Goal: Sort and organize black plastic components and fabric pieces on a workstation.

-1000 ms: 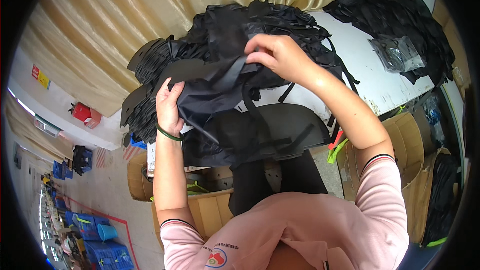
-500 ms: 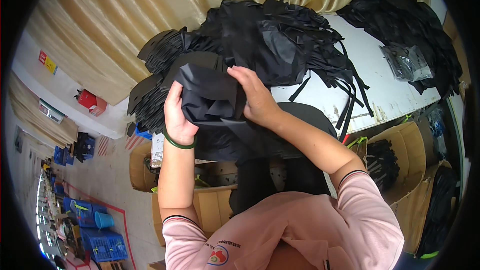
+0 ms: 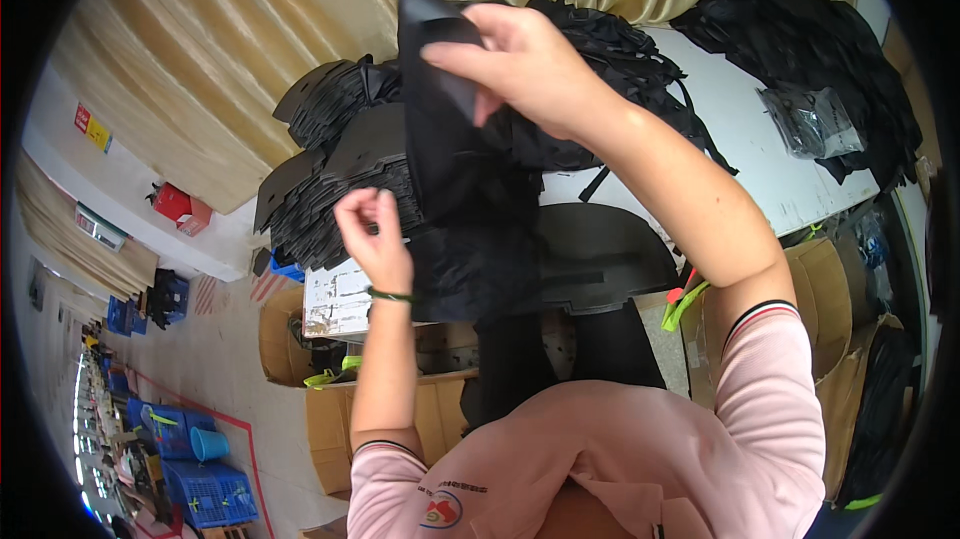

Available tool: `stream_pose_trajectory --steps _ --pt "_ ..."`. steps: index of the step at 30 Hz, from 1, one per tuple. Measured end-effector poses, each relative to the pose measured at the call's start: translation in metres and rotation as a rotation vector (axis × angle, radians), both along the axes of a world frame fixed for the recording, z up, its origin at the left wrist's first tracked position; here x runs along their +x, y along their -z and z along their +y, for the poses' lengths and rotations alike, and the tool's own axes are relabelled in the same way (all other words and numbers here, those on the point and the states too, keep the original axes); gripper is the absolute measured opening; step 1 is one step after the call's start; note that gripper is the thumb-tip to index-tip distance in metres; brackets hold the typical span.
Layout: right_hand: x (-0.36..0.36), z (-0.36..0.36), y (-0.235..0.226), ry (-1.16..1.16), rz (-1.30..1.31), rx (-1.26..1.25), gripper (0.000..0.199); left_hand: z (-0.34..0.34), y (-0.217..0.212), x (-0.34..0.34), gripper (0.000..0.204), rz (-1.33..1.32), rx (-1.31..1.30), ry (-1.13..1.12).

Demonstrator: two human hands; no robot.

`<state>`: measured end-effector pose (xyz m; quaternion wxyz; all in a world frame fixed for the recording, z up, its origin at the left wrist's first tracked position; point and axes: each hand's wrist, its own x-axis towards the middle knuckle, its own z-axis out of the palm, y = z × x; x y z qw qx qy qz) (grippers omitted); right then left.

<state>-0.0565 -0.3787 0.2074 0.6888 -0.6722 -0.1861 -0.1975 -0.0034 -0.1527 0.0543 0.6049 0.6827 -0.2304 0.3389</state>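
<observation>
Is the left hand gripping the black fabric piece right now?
No: the left hand is beside the black fabric piece with fingers curled on nothing, while the right hand holds it up by its top.

The scene is viewed from a single head-worn fisheye camera, aimed steeply down and close over the bench (image 3: 740,139).

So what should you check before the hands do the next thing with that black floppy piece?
1. Right hand grips the black fabric piece at its top edge: ok.
2. Left hand has hold of the piece: cannot tell; its fingers curl beside the piece's edge.
3. Piece lifted off the stack of black panels: ok.
4. Piece hangs without snagging the straps: cannot tell.
5. Bare spot on the white table to set it down: ok.
</observation>
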Motion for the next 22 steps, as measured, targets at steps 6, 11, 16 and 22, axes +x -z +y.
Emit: stream_pose_trajectory --steps 6,11,16,22 --pt "0.0 0.062 -0.041 -0.227 0.032 0.012 0.032 -0.06 -0.008 -0.056 0.06 0.125 -0.178 0.487" --pt "-0.001 0.104 -0.053 -0.257 -0.038 0.043 0.029 -0.074 -0.013 -0.048 0.074 0.275 -0.326 0.291" --pt "0.002 0.122 -0.055 -0.273 -0.127 0.118 0.027 -0.07 0.001 -0.03 0.071 0.171 -0.227 0.147" --pt "0.002 0.08 -0.051 -0.304 -0.088 0.287 0.036 -0.027 0.044 0.001 0.027 0.18 -0.068 0.105"
